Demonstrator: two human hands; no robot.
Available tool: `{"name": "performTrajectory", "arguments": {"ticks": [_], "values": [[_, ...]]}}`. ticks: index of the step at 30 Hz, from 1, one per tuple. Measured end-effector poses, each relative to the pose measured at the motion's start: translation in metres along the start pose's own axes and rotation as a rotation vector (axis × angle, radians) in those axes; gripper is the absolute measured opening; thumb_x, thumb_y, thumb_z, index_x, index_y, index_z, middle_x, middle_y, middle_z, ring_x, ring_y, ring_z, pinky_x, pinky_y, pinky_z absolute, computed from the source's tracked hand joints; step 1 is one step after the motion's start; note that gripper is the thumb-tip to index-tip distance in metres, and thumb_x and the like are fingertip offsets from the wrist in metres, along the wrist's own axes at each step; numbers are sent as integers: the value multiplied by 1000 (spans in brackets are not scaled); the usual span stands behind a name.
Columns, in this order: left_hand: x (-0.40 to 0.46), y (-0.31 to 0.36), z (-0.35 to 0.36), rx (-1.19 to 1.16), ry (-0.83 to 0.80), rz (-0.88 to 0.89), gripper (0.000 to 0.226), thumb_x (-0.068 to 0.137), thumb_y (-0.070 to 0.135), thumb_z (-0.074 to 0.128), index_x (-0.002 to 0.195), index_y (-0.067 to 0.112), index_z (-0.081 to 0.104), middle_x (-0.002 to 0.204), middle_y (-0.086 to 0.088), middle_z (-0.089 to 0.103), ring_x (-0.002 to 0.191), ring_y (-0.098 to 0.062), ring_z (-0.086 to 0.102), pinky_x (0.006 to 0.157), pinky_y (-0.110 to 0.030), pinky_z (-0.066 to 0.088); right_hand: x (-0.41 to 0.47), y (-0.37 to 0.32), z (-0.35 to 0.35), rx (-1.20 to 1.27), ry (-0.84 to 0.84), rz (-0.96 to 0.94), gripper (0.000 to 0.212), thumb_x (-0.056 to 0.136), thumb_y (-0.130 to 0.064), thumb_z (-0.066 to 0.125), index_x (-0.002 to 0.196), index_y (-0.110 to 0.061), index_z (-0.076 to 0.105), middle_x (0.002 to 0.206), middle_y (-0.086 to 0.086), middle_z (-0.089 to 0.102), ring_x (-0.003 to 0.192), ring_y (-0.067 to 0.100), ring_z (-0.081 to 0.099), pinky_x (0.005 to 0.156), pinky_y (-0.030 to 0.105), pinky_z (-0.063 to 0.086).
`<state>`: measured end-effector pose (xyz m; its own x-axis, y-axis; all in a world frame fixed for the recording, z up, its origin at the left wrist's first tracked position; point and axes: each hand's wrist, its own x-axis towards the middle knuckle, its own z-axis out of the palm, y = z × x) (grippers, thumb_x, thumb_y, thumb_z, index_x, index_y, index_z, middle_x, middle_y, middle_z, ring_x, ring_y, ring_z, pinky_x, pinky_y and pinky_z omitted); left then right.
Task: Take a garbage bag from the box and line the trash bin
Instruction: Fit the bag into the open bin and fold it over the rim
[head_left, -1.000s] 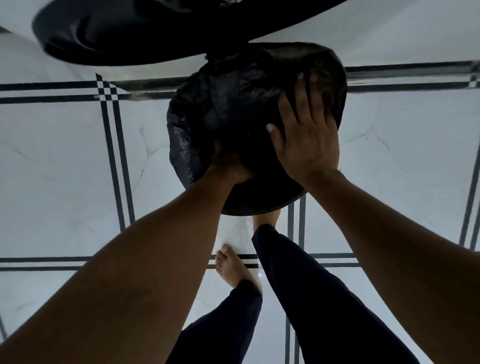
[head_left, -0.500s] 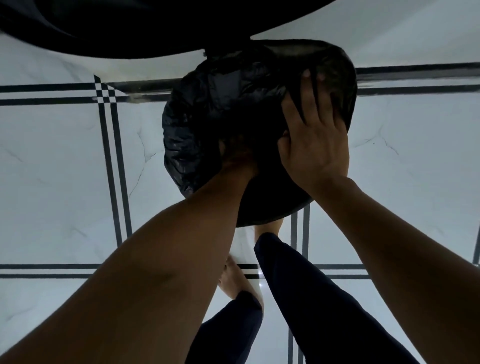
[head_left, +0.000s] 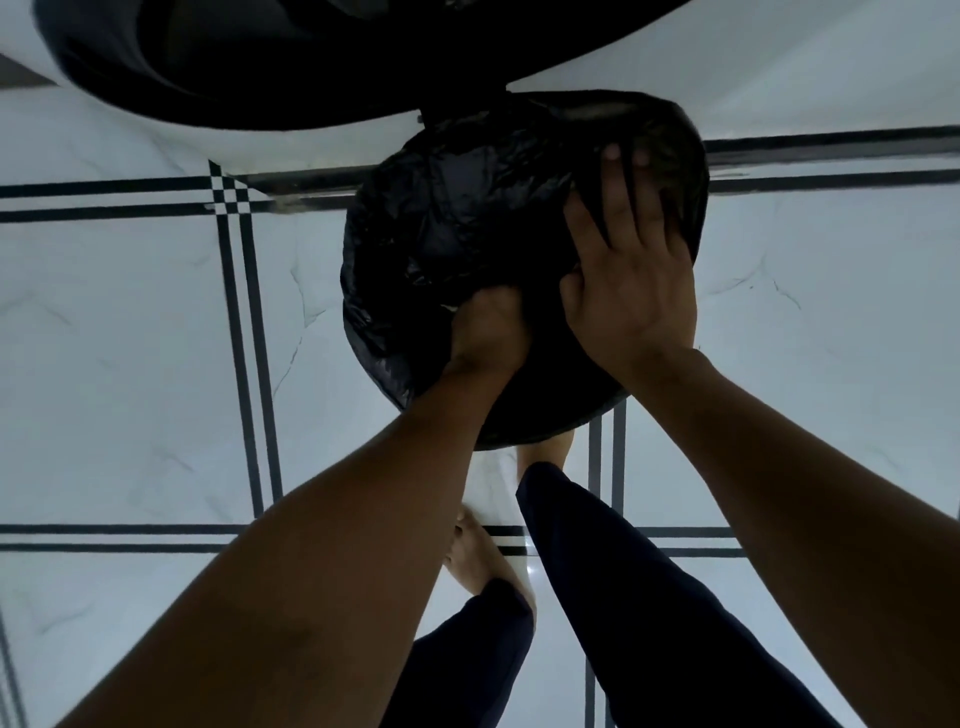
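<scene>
Pushing deeper than a second ago, the left hand (head_left: 488, 332) sinks, fingers hidden, into the garbage bag (head_left: 457, 228) at frame centre; the right hand (head_left: 631, 291) splays flat on it (seating the liner, probably).

Free room: pale marble-look tiled floor with dark inlaid lines (head_left: 130, 338), bare well to the left of the left hand (head_left: 488, 332) and to the right of the right hand (head_left: 631, 291).

Obstacles: round bin mouth draped in crinkled black plastic bag (head_left: 447, 228), touched by both hands; passage inward is filled by the left hand and blocked beside it by the flat right hand. Large dark curved object (head_left: 249, 67), unidentified, hung over the space beyond the fingers. Dark-trousered legs (head_left: 639, 597) and bare feet, just beneath the wrists.
</scene>
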<state>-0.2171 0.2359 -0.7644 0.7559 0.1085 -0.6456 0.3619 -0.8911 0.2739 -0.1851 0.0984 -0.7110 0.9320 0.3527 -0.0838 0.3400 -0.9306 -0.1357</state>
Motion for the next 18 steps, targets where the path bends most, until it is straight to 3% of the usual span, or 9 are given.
{"name": "performTrajectory", "arguments": {"ticks": [2, 4, 8, 10, 11, 12, 14, 15, 18], "values": [[-1, 3, 8, 126, 41, 33, 37, 97, 24, 55, 131, 11, 61, 131, -18, 62, 124, -39, 59, 103, -47, 46, 0, 0, 0, 0, 2, -1, 64, 92, -29, 45, 155, -15, 38, 168, 17, 18, 154, 38, 17, 117, 50, 31], [22, 2, 7, 170, -153, -64, 67, 93, 35, 61, 153, 22, 34, 152, -15, 41, 142, -38, 38, 117, -59, 24, 0, 0, 3, -4, 11, -4, 61, 95, -30, 43, 154, -16, 39, 168, 17, 19, 154, 38, 18, 116, 49, 33], [44, -8, 13, 260, -308, -126, 95, 90, 63, 59, 162, 33, 4, 167, -10, 15, 154, -38, 9, 114, -78, 1, 0, 2, 8, -3, 42, 5, 54, 106, -37, 36, 156, -18, 37, 168, 15, 21, 154, 36, 19, 115, 48, 32], [30, -15, 30, 203, -361, -179, 109, 91, 68, 53, 160, 22, -18, 170, -10, 9, 155, -38, 5, 114, -78, 2, 0, 2, 9, -8, 48, 6, 55, 107, -40, 34, 157, -17, 36, 168, 15, 21, 155, 36, 19, 115, 47, 32], [13, -18, 46, 161, -369, -248, 114, 96, 63, 51, 152, 10, -34, 170, -11, 11, 155, -36, 7, 117, -75, 5, 0, 2, 10, -13, 48, 4, 55, 107, -40, 34, 157, -17, 35, 168, 15, 21, 155, 36, 19, 115, 46, 32], [4, -19, 56, 130, -355, -277, 114, 99, 57, 50, 148, 2, -37, 170, -12, 15, 155, -34, 11, 119, -72, 7, 0, 3, 10, -17, 45, 3, 56, 107, -41, 34, 158, -17, 35, 168, 15, 20, 155, 36, 18, 114, 47, 33], [25, -31, 53, 132, -205, -191, 92, 97, 56, 55, 162, 9, 10, 167, -12, 25, 154, -34, 18, 121, -68, 4, 0, 2, 9, -17, 29, 6, 56, 107, -42, 33, 158, -18, 33, 168, 15, 19, 155, 36, 17, 114, 47, 33], [37, -28, 37, 107, -163, -121, 76, 96, 53, 56, 158, 16, 33, 163, -13, 33, 152, -34, 23, 122, -64, 6, 0, 1, 8, -14, 21, 10, 57, 107, -43, 33, 158, -18, 33, 168, 15, 18, 155, 36, 17, 114, 47, 33], [34, -12, 11, -44, 6, -65, 47, 99, 41, 51, 136, 13, 60, 142, -19, 57, 134, -37, 47, 115, -49, 25, 0, 0, 7, -14, 13, 13, 57, 107, -43, 34, 158, -17, 33, 168, 15, 18, 155, 36, 17, 114, 47, 33]]}}
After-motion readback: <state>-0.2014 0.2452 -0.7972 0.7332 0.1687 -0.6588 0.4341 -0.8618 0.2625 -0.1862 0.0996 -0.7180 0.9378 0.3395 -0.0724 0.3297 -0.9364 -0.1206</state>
